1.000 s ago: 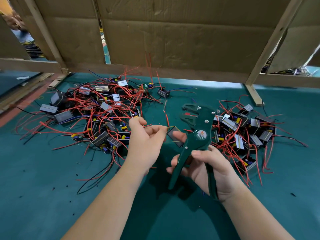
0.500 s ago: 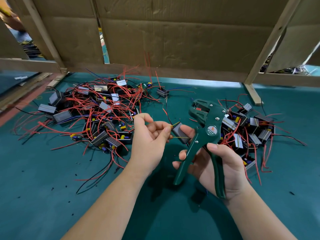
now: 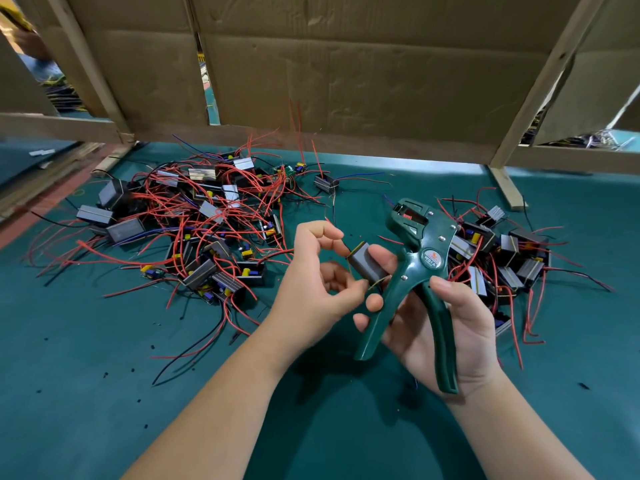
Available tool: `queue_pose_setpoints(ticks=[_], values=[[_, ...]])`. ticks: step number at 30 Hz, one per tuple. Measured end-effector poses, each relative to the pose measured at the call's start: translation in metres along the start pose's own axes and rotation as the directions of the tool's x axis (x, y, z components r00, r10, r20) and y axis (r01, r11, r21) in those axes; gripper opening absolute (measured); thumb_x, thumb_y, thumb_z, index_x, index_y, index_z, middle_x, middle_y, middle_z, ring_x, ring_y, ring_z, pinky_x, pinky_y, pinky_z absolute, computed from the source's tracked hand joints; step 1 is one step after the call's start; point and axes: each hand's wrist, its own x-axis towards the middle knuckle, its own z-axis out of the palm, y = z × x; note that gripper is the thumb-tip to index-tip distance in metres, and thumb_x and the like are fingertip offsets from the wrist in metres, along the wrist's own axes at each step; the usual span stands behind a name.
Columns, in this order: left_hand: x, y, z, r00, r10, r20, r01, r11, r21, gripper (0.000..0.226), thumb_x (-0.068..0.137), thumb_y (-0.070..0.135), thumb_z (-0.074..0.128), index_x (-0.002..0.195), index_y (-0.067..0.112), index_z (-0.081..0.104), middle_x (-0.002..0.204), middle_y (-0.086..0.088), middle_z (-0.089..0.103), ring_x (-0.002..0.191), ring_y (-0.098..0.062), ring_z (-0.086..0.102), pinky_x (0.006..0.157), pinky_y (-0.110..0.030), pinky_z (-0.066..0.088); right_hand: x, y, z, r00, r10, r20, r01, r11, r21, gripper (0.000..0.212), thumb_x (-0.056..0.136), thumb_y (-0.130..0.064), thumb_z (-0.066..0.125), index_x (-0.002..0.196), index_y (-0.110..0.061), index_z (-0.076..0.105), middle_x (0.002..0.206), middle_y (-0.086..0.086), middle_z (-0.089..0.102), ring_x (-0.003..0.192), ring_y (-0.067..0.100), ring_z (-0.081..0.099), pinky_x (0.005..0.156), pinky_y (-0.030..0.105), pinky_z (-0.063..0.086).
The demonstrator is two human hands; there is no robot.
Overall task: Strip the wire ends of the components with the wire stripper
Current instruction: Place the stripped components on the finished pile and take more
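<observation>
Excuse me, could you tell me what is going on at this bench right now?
A person is working through wired components by hand. The right hand grips the green wire stripper, handles apart, and its fingertips also steady a small grey component beside the tool. The left hand seems to pinch a thin wire at that component. Two tangled piles, the left pile and the right pile, lie on the teal table.
</observation>
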Motion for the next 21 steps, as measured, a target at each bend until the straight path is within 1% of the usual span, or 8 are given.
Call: queue_pose_setpoints(ticks=[2, 4, 8, 11, 15, 17, 19, 21], values=[[-0.0006, 0.0000, 0.0031, 1.000, -0.008, -0.009, 0.009, 1.000, 0.024, 0.057, 0.069, 0.008, 0.070, 0.097, 0.047, 0.038, 0.104, 0.004, 0.047, 0.056, -0.012, 0.053, 0.057, -0.021, 0.043, 0.0008, 0.0005, 0.0001, 1.000, -0.002, -0.003, 0.002, 1.000, 0.002, 0.079, 0.054, -0.028, 0.087, 0.125, -0.002, 0.062, 0.087, 0.017, 0.066, 0.075, 0.024, 0.066, 0.074, 0.044, 0.057], [-0.0013, -0.0003, 0.0039, 1.000, -0.016, -0.005, 0.016, 0.999, 0.039, 0.059, 0.068, 0.010, 0.070, 0.098, 0.048, 0.037, 0.103, 0.010, 0.046, 0.055, -0.010, 0.053, 0.056, -0.019, 0.042, 0.0012, 0.0009, 0.0000, 1.000, -0.006, -0.003, 0.006, 1.000, 0.003, 0.079, 0.055, -0.028, 0.087, 0.125, -0.001, 0.062, 0.087, 0.017, 0.065, 0.075, 0.024, 0.066, 0.074, 0.044, 0.057], [-0.0010, -0.0002, 0.0033, 0.999, -0.038, 0.016, 0.037, 0.998, 0.056, 0.061, 0.069, 0.011, 0.070, 0.103, 0.049, 0.036, 0.098, 0.021, 0.043, 0.053, -0.008, 0.053, 0.054, -0.018, 0.042, 0.0012, 0.0011, -0.0014, 1.000, -0.005, 0.009, 0.006, 1.000, -0.028, 0.077, 0.059, -0.030, 0.085, 0.127, -0.001, 0.061, 0.087, 0.018, 0.066, 0.076, 0.025, 0.066, 0.075, 0.043, 0.057], [0.0009, 0.0016, 0.0031, 0.997, -0.054, 0.050, 0.051, 0.997, 0.059, 0.068, 0.069, 0.011, 0.070, 0.108, 0.054, 0.034, 0.100, 0.023, 0.042, 0.056, -0.009, 0.053, 0.055, -0.021, 0.045, 0.0017, 0.0013, -0.0016, 1.000, 0.006, 0.014, -0.005, 0.999, -0.047, 0.079, 0.061, -0.031, 0.084, 0.129, -0.001, 0.059, 0.088, 0.019, 0.066, 0.077, 0.026, 0.066, 0.076, 0.045, 0.056], [0.0003, 0.0027, -0.0009, 0.991, -0.066, 0.118, 0.065, 0.998, 0.018, 0.081, 0.070, 0.007, 0.068, 0.119, 0.060, 0.031, 0.112, 0.011, 0.038, 0.059, -0.007, 0.055, 0.058, -0.021, 0.047, 0.0017, 0.0019, -0.0023, 1.000, 0.030, 0.007, -0.030, 0.996, -0.086, 0.081, 0.059, -0.033, 0.085, 0.129, -0.001, 0.059, 0.085, 0.018, 0.065, 0.077, 0.025, 0.066, 0.075, 0.045, 0.056], [0.0002, 0.0030, -0.0028, 0.987, -0.087, 0.136, 0.086, 0.996, 0.016, 0.088, 0.070, 0.008, 0.069, 0.124, 0.063, 0.026, 0.118, 0.009, 0.038, 0.060, -0.009, 0.056, 0.061, -0.023, 0.050, 0.0014, 0.0022, -0.0024, 0.999, 0.042, 0.009, -0.041, 0.996, -0.082, 0.081, 0.058, -0.033, 0.085, 0.128, -0.001, 0.060, 0.085, 0.018, 0.066, 0.077, 0.024, 0.066, 0.074, 0.045, 0.056], [0.0011, 0.0029, -0.0033, 0.985, -0.092, 0.148, 0.087, 0.995, 0.038, 0.094, 0.071, 0.012, 0.071, 0.130, 0.062, 0.019, 0.122, 0.006, 0.038, 0.063, -0.009, 0.058, 0.065, -0.019, 0.049, 0.0008, 0.0024, -0.0022, 0.999, 0.044, 0.016, -0.043, 0.996, -0.080, 0.081, 0.058, -0.033, 0.085, 0.128, -0.001, 0.060, 0.086, 0.018, 0.066, 0.077, 0.024, 0.067, 0.074, 0.045, 0.057], [0.0021, 0.0023, -0.0030, 0.984, -0.090, 0.151, 0.081, 0.995, 0.064, 0.097, 0.073, 0.012, 0.072, 0.134, 0.060, 0.014, 0.123, 0.003, 0.039, 0.068, -0.005, 0.059, 0.068, -0.015, 0.046, 0.0006, 0.0027, -0.0018, 0.998, 0.052, 0.017, -0.051, 0.995, -0.090, 0.081, 0.059, -0.033, 0.085, 0.128, -0.002, 0.059, 0.086, 0.018, 0.066, 0.077, 0.025, 0.067, 0.074, 0.045, 0.056]])
